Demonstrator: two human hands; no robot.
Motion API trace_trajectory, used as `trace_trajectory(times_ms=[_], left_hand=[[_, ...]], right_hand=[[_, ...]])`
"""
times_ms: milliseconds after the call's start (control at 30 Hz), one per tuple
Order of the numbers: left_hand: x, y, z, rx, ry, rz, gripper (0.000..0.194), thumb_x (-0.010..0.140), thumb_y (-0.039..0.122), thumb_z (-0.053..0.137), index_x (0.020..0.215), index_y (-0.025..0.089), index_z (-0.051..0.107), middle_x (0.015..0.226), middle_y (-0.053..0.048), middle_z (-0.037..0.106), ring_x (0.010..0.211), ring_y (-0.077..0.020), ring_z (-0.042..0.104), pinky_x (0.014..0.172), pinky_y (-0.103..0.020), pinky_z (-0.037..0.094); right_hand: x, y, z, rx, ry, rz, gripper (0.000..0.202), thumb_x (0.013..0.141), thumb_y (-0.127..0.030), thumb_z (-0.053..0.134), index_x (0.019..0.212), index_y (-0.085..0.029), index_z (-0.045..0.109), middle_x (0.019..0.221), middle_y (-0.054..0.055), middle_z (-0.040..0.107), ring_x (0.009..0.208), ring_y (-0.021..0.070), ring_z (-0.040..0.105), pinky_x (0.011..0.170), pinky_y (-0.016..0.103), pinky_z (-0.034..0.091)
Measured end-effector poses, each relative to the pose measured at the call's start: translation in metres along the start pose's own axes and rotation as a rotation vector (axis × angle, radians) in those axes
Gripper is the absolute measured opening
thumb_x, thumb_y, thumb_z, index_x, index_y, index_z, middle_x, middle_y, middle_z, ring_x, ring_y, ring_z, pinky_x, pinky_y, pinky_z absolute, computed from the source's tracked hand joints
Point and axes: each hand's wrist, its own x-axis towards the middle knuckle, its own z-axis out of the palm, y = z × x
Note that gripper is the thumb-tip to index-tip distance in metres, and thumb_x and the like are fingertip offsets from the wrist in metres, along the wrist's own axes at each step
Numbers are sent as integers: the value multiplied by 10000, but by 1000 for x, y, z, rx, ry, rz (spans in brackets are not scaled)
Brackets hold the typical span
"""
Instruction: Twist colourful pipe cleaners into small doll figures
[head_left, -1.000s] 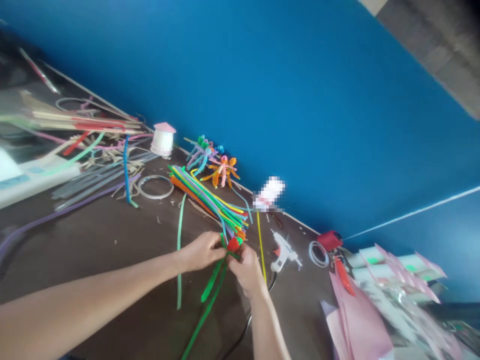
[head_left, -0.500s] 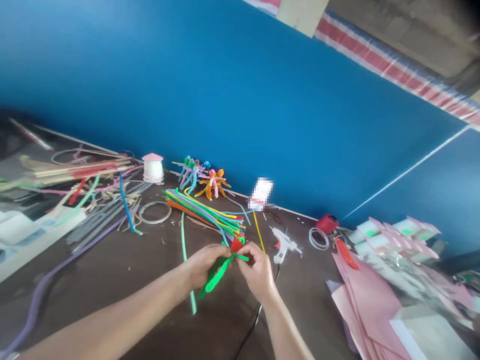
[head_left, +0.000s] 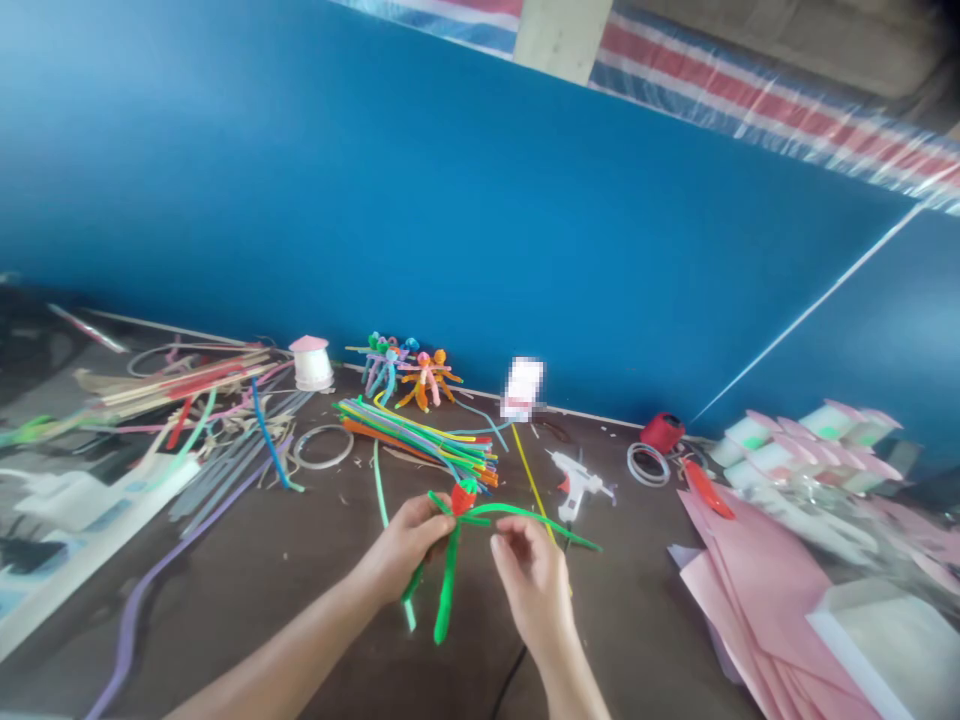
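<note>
My left hand (head_left: 409, 548) pinches a small pipe-cleaner figure (head_left: 448, 590) at its middle. The figure has a red and green top, with fuzzy green strands hanging down and sticking out sideways. One long green strand reaches right, over the fingertips of my right hand (head_left: 534, 580). That hand is just right of the figure, fingers curled with a gap to the thumb, and nothing shows in its grasp. Behind the hands lies a bundle of many-coloured pipe cleaners (head_left: 420, 440). A pale green pipe cleaner (head_left: 380, 485) runs partly behind my left hand.
Several finished pipe-cleaner figures (head_left: 426, 378) stand by the blue wall. A white glue gun (head_left: 576, 485) lies right of the hands, its cord running forward. Pink sheets (head_left: 757, 590) are at right; a white power strip (head_left: 150, 480) and a purple strand (head_left: 150, 580) are at left.
My right hand has let go of the figure and moved slightly right. A long green strand now stretches out to the right. My left hand still holds the figure.
</note>
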Motion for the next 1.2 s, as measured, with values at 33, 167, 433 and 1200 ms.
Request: trace_trajectory(times_ms=[33,167,433,1200], left_hand=[[-1,0,-1,21,-25,22,129,639,271,514,680,151,492,448,86,371,382,-44,292,387,-174,208],[-5,-2,4,97,-64,42,131,653,261,503,707,142,499,476,81,386,394,-44,283,389,-178,207],[-7,-2,12,138,1,72,132,669,262,498,665,134,530,446,80,379,398,-55,291,407,-183,224],[0,-4,7,39,-7,-90,69,620,223,486,607,155,484,413,83,365,356,-52,295,368,-186,194]], right_hand=[[-2,0,3,135,-67,121,165,763,-317,516,717,-164,556,604,10,526,543,132,497,502,237,411],[-3,2,18,581,-166,419,292,733,-425,548,620,-159,500,497,-41,443,397,61,366,365,173,247],[5,6,28,505,-45,387,236,683,-349,597,597,-143,519,472,-42,472,410,68,400,405,183,291],[12,15,1,150,-264,29,245,806,-351,485,802,-164,642,673,35,591,613,141,539,558,242,419]])
